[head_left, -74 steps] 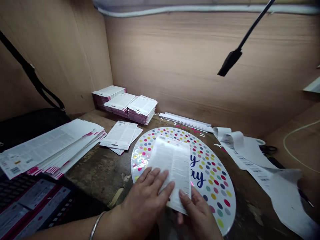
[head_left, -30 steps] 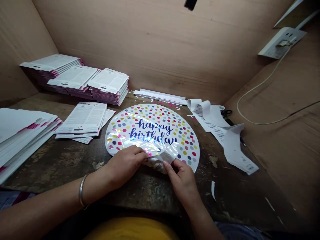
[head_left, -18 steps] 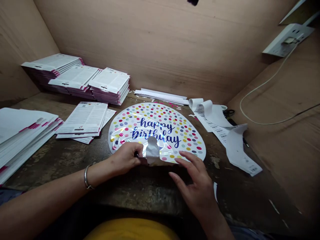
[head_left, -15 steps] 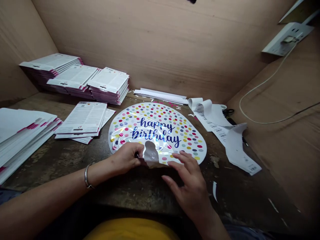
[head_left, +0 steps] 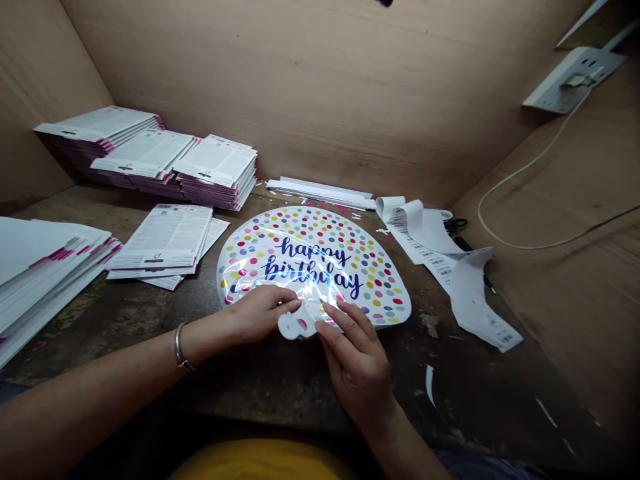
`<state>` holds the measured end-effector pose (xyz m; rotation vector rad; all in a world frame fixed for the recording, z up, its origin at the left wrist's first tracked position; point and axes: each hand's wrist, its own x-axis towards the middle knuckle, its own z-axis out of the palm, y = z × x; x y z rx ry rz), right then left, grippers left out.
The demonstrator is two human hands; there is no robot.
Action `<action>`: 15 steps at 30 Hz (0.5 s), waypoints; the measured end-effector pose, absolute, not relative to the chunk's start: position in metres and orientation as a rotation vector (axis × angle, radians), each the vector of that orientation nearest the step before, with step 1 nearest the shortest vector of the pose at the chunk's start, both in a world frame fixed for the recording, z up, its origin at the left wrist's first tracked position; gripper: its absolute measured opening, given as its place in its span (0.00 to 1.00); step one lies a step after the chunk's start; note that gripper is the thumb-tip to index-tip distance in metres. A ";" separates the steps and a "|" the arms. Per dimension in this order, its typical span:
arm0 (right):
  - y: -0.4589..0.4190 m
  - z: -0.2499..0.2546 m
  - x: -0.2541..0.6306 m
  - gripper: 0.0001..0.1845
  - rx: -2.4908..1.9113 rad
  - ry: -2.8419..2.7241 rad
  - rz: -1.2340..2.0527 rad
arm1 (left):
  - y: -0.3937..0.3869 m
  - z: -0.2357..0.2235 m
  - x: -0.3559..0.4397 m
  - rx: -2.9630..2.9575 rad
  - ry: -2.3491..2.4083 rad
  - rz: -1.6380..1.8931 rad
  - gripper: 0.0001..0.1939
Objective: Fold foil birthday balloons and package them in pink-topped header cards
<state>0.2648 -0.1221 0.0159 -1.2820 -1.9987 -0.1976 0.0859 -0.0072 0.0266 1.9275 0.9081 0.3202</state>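
A flat round foil balloon (head_left: pixel 320 257) with coloured dots and the words "happy birthday" lies on the dark worktable (head_left: pixel 260 380) in front of me. Its near edge is folded up over the lower part. My left hand (head_left: pixel 260 312) pinches the folded edge beside the small white neck tab (head_left: pixel 295 325), fingers closed on the foil. My right hand (head_left: pixel 357 363) presses on the fold just right of the tab, its fingers together and flat on the foil. A metal bangle (head_left: pixel 181 347) sits on my left wrist.
Stacks of printed cards (head_left: pixel 150 157) stand at the back left, loose cards (head_left: pixel 165 239) lie nearer, and a larger pile (head_left: pixel 45 267) sits at the left edge. Barcode label strips (head_left: pixel 450 263) trail on the right. Cardboard walls enclose the table; a cable (head_left: pixel 530 167) runs along the right wall.
The printed card that lay on the balloon is gone. The balloon's near edge has been folded up, the neck tab now points toward me, and my right hand has come down onto the fold.
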 end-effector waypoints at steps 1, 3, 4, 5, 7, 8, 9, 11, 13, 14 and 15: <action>-0.123 0.016 0.265 0.18 -1.271 -1.990 -0.202 | -0.006 0.027 0.087 1.905 0.952 0.313 0.18; -0.123 0.016 0.265 0.15 -1.298 -1.966 -0.187 | -0.003 0.026 0.089 1.886 1.000 0.314 0.17; -0.122 0.016 0.265 0.15 -1.338 -1.959 -0.168 | -0.002 0.025 0.090 1.886 0.998 0.312 0.16; -0.121 0.017 0.264 0.15 -1.385 -1.954 -0.150 | -0.002 0.024 0.091 1.886 0.995 0.307 0.15; -0.118 0.019 0.264 0.17 -1.471 -1.947 -0.129 | -0.003 0.022 0.093 1.882 0.993 0.298 0.16; -0.116 0.019 0.263 0.17 -1.505 -1.943 -0.113 | -0.004 0.021 0.093 1.881 0.994 0.300 0.16; -0.114 0.020 0.262 0.17 -1.537 -1.940 -0.087 | -0.004 0.020 0.093 1.879 0.996 0.305 0.16; -0.110 0.022 0.259 0.18 -1.602 -1.923 -0.028 | -0.005 0.018 0.093 1.876 0.994 0.317 0.16; -0.107 0.023 0.256 0.22 -1.650 -1.887 0.010 | -0.006 0.016 0.093 1.870 0.988 0.328 0.16; -0.105 0.024 0.254 0.25 -1.671 -1.866 0.016 | -0.005 0.016 0.093 1.865 0.983 0.331 0.16; -0.103 0.024 0.252 0.27 -1.698 -1.848 0.020 | -0.005 0.015 0.093 1.860 0.977 0.335 0.16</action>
